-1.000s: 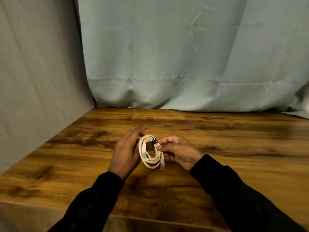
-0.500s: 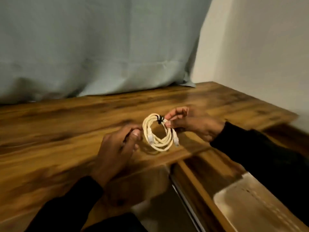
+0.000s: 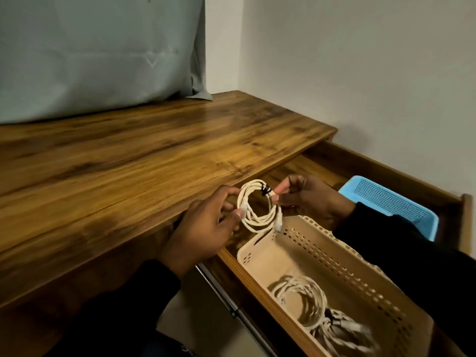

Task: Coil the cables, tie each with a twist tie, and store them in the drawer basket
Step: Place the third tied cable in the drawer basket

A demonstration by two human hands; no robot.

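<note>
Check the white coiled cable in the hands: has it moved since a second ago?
Yes. The coiled cable, held earlier over the middle of the desktop, now hangs past the desk's right front edge, above the beige basket in the open drawer.

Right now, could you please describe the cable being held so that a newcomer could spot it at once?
Find the open wooden drawer right of the desk. Above the beige basket, the left hand and right hand hold a white coiled cable. Unlike the coils lying in the basket, it hangs in the air, its black twist tie on top.

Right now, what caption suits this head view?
Both hands hold a tied white cable coil above the beige drawer basket.
</note>
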